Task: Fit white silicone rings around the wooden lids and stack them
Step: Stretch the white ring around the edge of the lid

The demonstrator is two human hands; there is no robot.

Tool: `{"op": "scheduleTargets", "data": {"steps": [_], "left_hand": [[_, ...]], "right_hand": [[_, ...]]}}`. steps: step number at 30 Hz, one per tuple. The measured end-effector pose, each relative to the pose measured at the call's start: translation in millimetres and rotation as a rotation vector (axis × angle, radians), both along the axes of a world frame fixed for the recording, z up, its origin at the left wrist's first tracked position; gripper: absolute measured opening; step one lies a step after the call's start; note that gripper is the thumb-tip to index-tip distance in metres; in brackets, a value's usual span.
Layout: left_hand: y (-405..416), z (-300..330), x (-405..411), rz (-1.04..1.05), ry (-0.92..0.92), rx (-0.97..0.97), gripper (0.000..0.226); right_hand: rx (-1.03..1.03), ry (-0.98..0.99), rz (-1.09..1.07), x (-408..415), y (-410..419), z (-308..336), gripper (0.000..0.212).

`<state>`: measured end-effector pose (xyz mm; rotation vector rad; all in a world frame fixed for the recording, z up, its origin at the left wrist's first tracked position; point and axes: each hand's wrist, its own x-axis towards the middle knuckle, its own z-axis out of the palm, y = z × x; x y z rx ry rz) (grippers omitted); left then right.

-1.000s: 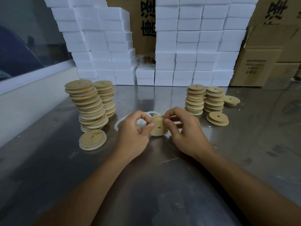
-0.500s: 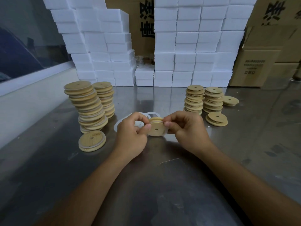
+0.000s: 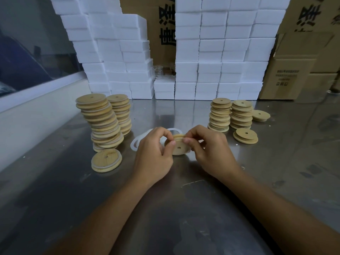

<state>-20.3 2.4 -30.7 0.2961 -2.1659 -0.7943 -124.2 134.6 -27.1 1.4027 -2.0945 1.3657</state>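
Wooden lid [image 3: 178, 148] pinched between left hand [image 3: 154, 153] and right hand [image 3: 211, 151].

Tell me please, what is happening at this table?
A person is fitting a white ring onto a wooden lid. The left hand and right hand both pinch the lid above the steel table. Finished lids are stacked on the left, bare lids on the right, spare rings behind the hands.
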Motion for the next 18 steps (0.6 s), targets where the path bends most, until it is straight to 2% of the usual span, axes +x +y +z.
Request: {"op": "scheduleTargets", "data": {"steps": [3,7,12,18], "left_hand": [[-0.1,-0.9,-1.6,-0.009,-0.033,-0.003,0.017],[-1.6,-1.2,-3.0,-0.043,-0.051,0.134,0.026],[-1.9,-0.8,-4.3,-0.061,-0.041,0.255,0.021],[-5.5,-2.0,-5.3,-0.012,-0.037,0.296,0.026]], "right_hand": [[-0.011,0.035,-0.008,0.6,-0.4,1.1,0.008],[-0.048,-0.037,-0.032,0.2,-2.4,0.6,0.007],[-0.054,-0.063,-0.041,-1.6,-3.3,-1.1,0.006],[-0.058,-0.225,-0.008,-1.8,-4.6,-5.7,0.011]]}}
